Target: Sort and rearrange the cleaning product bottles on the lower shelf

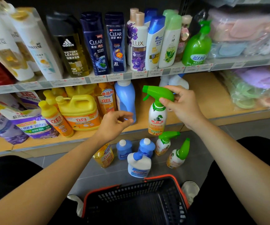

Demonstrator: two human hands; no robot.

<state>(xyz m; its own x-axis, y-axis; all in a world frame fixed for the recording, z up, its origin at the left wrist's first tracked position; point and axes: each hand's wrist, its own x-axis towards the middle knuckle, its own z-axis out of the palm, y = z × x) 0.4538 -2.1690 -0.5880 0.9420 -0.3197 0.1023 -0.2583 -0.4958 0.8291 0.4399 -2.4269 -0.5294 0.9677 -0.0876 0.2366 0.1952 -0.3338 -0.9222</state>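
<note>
Black trousers (pixel 9 179) cover both knees at the near left and right. Pale off-white shoes (pixel 190 190) show between them. The left hand (pixel 114 124), right hand (pixel 182 106) and forearms (pixel 57 172) are bare.

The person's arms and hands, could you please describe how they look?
The left forearm and right forearm are bare to the frame's edge, no sleeves showing. The left hand and right hand show no gloves, rings, watch or bands.
</note>
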